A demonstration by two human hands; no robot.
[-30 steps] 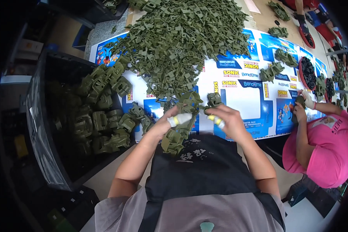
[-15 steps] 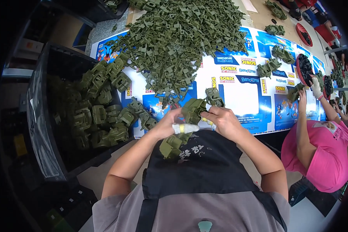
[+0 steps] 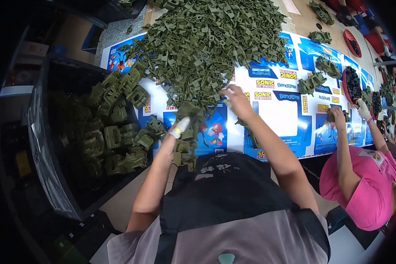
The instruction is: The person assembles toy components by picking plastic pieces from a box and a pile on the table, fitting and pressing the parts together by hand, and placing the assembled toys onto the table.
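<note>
The left hand (image 3: 174, 136) grips a stack of green parts (image 3: 185, 145) near the table's (image 3: 277, 112) front edge, fingers closed around it. At one o'clock from it, the right hand (image 3: 237, 99) reaches into the big pile (image 3: 207, 44); I cannot tell if it pinches a piece. It is best to pick one piece, hold the stack steady, and line them up.

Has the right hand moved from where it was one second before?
Yes. The right hand has gone forward, away from the left hand, to the near edge of the heap of green parts on the table.
</note>
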